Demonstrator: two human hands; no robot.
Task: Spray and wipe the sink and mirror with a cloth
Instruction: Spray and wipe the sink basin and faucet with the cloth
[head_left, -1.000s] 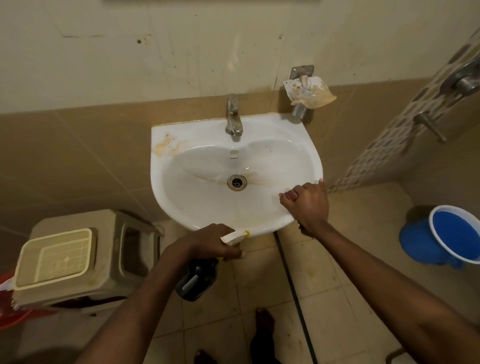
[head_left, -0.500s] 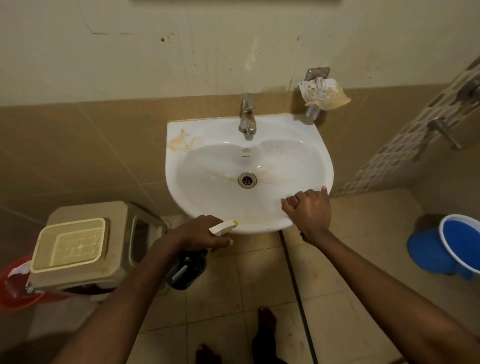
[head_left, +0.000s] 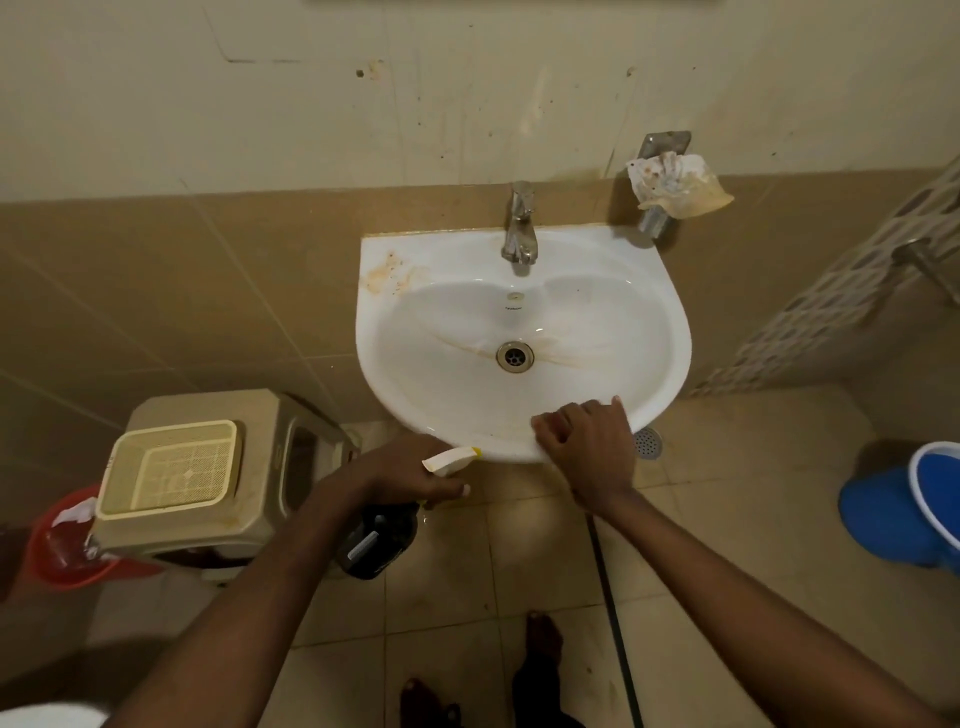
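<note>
A white wall sink (head_left: 649, 291) has brown stains around its drain (head_left: 514, 356) and on its left rear corner. My left hand (head_left: 400, 475) grips a dark spray bottle (head_left: 376, 540) just below the sink's front rim, its white nozzle (head_left: 449, 460) pointing right. My right hand (head_left: 587, 447) rests on the front rim with its fingers curled over the edge. No cloth shows in it. A crumpled, stained cloth (head_left: 675, 182) sits on a metal holder right of the tap (head_left: 519, 223). Only a thin dark edge of the mirror (head_left: 519, 1) shows at the top.
A beige plastic stool (head_left: 260, 467) carrying a cream basket (head_left: 171, 470) stands left of the sink, with a red basin (head_left: 62, 551) behind it. A blue bucket (head_left: 914, 514) stands on the floor at right. A black hose (head_left: 608, 587) crosses the tiles near my feet.
The view has shifted, so the sink sits further right in frame. Both hands keep their places at the front rim, the left still holding the bottle.
</note>
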